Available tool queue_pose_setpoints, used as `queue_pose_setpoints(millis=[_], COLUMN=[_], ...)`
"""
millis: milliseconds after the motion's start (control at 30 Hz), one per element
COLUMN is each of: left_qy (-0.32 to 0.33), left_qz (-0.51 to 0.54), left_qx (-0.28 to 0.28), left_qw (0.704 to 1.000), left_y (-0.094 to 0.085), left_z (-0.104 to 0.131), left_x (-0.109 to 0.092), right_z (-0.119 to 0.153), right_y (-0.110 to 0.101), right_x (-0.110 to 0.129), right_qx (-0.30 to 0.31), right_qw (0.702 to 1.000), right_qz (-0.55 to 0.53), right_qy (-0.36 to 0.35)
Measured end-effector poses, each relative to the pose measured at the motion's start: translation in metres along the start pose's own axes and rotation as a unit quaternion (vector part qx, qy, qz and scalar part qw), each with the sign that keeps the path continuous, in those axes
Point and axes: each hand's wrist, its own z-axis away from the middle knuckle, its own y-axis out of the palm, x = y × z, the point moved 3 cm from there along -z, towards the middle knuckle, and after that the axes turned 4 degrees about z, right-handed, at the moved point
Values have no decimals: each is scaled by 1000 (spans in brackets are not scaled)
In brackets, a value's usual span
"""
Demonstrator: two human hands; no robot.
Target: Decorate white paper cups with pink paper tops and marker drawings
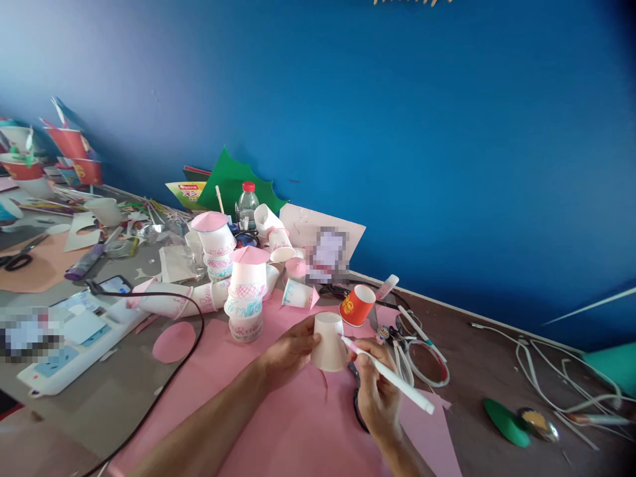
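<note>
Left hand (293,348) in the head view is curled around the side of a plain white paper cup (328,354), which stands narrow end up over the pink sheet (293,430) on the bench (472,371). Right hand (378,391) is closed around a white marker (400,381), its tip at the cup's right side. Towards the bench's back edge, just behind the cup, sits a red cup (354,307); a pink-roofed cup stack (246,288) stands left of it.
</note>
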Motion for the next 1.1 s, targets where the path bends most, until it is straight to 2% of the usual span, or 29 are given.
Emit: queue_pose_setpoints(millis=[300,567,867,1100], left_qy=[2,-12,-20,-29], left_qz=[-9,-19,-33,-44], left_qx=[-1,-8,15,11], left_qw=[1000,1000,999,999], left_y=[2,1,5,7], left_z=[0,0,0,1], left_x=[-1,-1,-2,-3], right_z=[5,-5,-4,-9], right_y=[2,-5,-2,-5], right_x=[-9,-2,0,-1], right_qx=[36,-52,-15,-41], right_qw=[999,997,1000,999], right_qz=[26,38,15,18], right_qy=[-1,29,8,24])
